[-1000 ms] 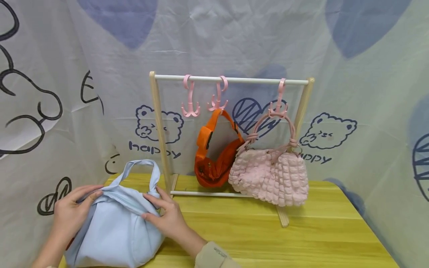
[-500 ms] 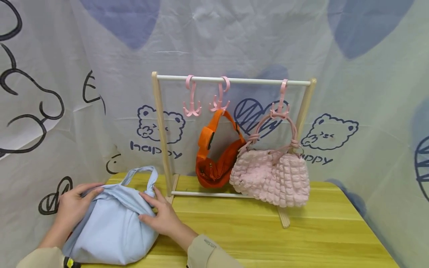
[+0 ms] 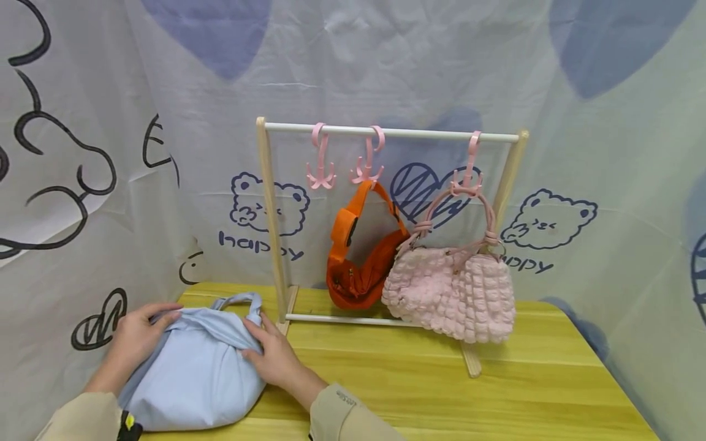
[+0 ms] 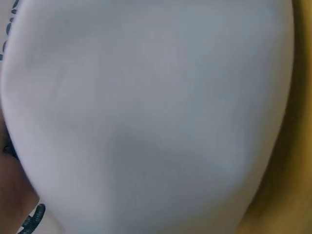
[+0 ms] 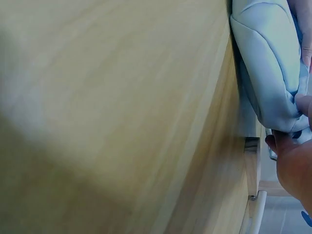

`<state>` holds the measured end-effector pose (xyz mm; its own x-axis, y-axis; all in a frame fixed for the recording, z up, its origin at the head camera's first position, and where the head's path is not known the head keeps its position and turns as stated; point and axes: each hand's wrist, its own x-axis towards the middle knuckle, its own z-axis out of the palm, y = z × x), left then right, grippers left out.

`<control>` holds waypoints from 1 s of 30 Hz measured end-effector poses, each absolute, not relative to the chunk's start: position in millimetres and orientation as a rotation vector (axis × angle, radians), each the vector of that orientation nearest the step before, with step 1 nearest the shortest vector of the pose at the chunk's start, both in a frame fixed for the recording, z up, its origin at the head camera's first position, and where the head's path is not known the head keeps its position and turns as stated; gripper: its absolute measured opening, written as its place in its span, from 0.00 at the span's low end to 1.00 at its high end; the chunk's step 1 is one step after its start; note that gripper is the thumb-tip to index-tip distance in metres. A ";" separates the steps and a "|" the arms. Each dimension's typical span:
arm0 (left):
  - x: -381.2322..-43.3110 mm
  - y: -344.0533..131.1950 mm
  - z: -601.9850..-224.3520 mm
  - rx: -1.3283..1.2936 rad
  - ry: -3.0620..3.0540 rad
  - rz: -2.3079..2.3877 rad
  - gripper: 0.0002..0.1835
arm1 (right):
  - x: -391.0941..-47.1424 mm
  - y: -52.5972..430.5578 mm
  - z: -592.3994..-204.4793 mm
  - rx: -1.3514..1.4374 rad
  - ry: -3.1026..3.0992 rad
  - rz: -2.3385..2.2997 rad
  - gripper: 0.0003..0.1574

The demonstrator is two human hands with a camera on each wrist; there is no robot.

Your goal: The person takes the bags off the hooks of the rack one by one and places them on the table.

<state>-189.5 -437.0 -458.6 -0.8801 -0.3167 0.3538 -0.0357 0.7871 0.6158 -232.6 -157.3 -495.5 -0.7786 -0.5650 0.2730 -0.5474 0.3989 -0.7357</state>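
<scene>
A light blue soft handbag (image 3: 198, 380) sits on the left part of the table, its handle (image 3: 242, 299) sagging low behind the top edge. My left hand (image 3: 138, 334) grips the upper left edge of the bag, thumb on the near side. On the upper right edge, my right hand (image 3: 278, 355) pinches the fabric near the handle's base. The right wrist view shows thumb and fingers of the right hand (image 5: 295, 165) on either side of the bag's end (image 5: 270, 63). Blue fabric (image 4: 146, 117) fills most of the left wrist view.
A wood-framed rack (image 3: 270, 214) stands behind. Pink hooks (image 3: 321, 171) hang from its white rail (image 3: 425, 132). An orange waist bag (image 3: 364, 275) and a pink puffy handbag (image 3: 452, 294) hang there. Printed curtains surround the yellow wooden table (image 3: 386, 392).
The blue handbag's top and handle have sunk lower, and the bag looks flatter. Both hands keep their hold on it. The head view has shifted slightly.
</scene>
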 end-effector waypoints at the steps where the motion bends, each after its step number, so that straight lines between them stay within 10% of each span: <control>1: -189.7 -437.8 -459.3 0.265 -2.541 -0.850 0.18 | -232.1 -157.0 -495.6 -1.038 2.614 -1.347 0.37; 30: -191.5 -449.3 -493.6 0.216 -2.668 -0.815 0.12 | -234.7 -150.9 -500.5 -1.030 2.663 -1.080 0.31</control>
